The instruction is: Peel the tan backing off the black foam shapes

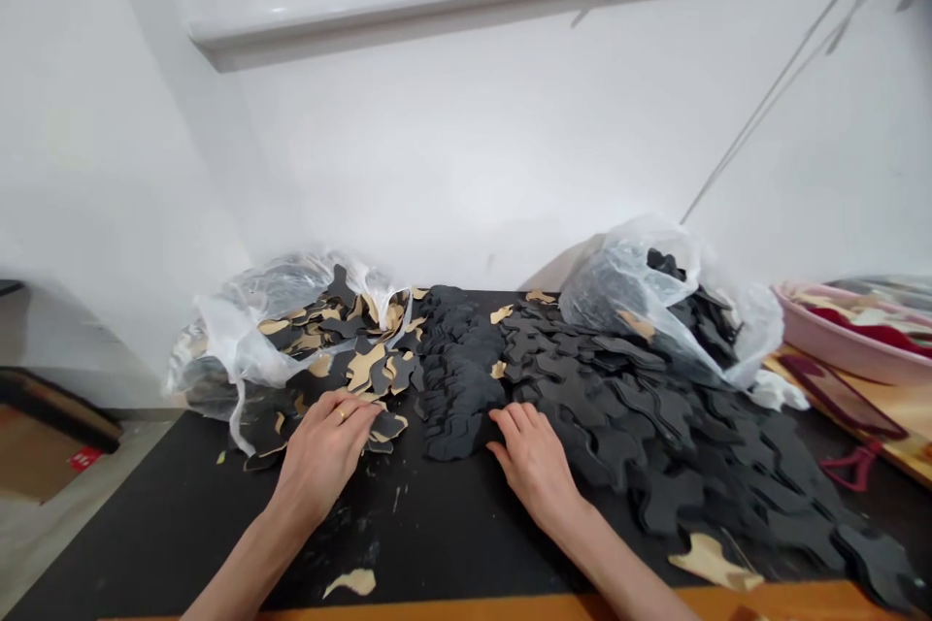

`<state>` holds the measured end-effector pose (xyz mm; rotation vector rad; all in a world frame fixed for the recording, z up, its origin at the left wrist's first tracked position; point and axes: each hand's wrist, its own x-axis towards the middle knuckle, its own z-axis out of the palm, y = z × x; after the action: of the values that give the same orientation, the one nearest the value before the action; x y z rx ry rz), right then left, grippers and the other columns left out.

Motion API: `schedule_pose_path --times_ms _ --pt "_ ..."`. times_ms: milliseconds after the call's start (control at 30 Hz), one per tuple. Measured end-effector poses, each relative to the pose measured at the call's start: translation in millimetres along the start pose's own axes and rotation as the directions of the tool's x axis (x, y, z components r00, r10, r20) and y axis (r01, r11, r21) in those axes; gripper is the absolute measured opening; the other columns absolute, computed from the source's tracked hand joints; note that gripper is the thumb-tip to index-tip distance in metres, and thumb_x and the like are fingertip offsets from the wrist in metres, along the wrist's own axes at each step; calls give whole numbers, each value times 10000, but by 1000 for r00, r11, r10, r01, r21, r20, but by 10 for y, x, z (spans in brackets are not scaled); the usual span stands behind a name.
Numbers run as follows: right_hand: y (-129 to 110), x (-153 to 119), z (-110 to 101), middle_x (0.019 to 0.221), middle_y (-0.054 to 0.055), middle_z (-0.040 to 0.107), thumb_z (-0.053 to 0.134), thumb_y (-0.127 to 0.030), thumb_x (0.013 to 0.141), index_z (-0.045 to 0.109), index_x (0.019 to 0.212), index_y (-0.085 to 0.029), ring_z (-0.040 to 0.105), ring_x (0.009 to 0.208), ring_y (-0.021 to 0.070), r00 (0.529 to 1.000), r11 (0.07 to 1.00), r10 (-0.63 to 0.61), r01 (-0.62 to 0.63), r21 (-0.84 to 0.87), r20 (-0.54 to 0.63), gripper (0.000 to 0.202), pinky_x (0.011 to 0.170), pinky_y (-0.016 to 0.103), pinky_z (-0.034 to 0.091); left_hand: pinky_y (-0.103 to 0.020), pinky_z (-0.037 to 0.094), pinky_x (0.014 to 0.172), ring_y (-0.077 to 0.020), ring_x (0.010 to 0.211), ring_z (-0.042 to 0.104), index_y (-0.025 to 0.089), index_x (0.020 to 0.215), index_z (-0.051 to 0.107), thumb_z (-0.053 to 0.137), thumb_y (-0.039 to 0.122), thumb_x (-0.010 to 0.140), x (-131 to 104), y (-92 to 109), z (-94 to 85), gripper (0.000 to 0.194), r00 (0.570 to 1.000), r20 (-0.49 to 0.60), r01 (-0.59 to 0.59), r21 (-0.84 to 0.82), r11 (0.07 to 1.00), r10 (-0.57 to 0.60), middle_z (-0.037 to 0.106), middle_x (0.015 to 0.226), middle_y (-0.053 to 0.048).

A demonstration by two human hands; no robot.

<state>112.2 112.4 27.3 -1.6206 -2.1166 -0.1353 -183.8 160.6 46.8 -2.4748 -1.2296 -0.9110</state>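
My left hand [327, 441] is closed, its fingertips pinching at a thin wavy-edged cutout [387, 424], black with a tan side, at the near edge of a loose pile [375, 371] of such pieces. On the other side, my right hand [533, 459] has thumb and fingers bent together at the right edge of a long overlapping row of black wavy pieces [455, 388]; a black piece seems to be between them, though its exact edge is hard to make out. To the right spreads a wide layer of thicker black wavy-edged pieces [612, 398].
Clear plastic bags [251, 349] lie at the left, and another bag [626, 277] with black pieces stands at the back right. Beyond are a pink basin [851, 335], a phone [841, 395] and red scissors [855, 466]. Tan scraps [353, 582] lie near the front edge. A white wall closes the back.
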Motion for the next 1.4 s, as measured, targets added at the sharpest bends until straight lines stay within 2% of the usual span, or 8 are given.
schedule_pose_path --times_ms 200,333,433,633,767,867,1033,1400 --pt "-35 -105 -252 817 0 628 516 -40 869 582 884 -208 612 707 151 996 962 17 -40 268 88 182 634 251 465 -359 479 901 -204 929 611 222 1084 677 558 118 930 -84 361 -251 221 968 -227 76 -132 988 -104 716 1081 -45" --pt "-85 -278 -299 782 -14 639 590 -82 814 596 942 -215 617 699 143 925 709 10 -275 649 381 185 610 221 472 -314 494 833 -184 891 614 234 992 679 574 58 894 -275 706 -276 227 957 -276 23 -237 971 -90 724 925 -21" --pt "-161 -321 -289 968 29 654 616 -157 838 634 986 -227 612 831 167 941 689 38 -269 673 337 165 746 281 493 -294 494 786 -170 826 604 244 983 699 605 33 867 -342 878 -260 258 956 -295 -59 -195 979 -1 718 840 -2" --pt "-382 -58 -212 739 15 607 634 -620 819 626 868 -162 606 674 157 862 170 -121 -470 866 491 461 603 274 504 -321 479 743 -182 801 599 223 985 701 617 23 856 -203 994 -115 252 955 -270 -178 -175 968 127 710 807 -13" --pt "-339 125 -95 631 -23 575 728 -631 725 566 755 -166 556 571 116 890 164 -71 -435 885 451 494 580 247 465 -328 500 766 -191 839 617 230 946 703 531 66 900 -73 954 -33 242 988 -151 -79 -382 921 22 690 842 -40" --pt "-208 186 -49 570 -46 542 720 -654 716 537 692 -175 498 510 91 904 184 -33 -413 892 426 513 532 220 402 -362 498 861 -213 936 624 226 960 692 541 162 905 55 871 -33 173 981 33 173 -588 790 -191 690 953 -62" --pt "-103 154 -4 527 -73 508 773 -599 685 545 691 -179 457 448 73 892 200 -11 -442 875 453 478 479 205 352 -279 508 710 -174 768 617 170 892 695 617 358 873 283 753 112 205 815 548 574 -722 386 -187 681 809 -22" --pt "-98 38 2 574 -57 567 809 -520 671 620 780 -163 481 452 71 836 173 42 -546 820 548 418 449 196 341 -215 479 495 -95 519 491 135 805 680 672 453 815 173 718 402 319 698 711 715 -680 162 -93 533 597 40"
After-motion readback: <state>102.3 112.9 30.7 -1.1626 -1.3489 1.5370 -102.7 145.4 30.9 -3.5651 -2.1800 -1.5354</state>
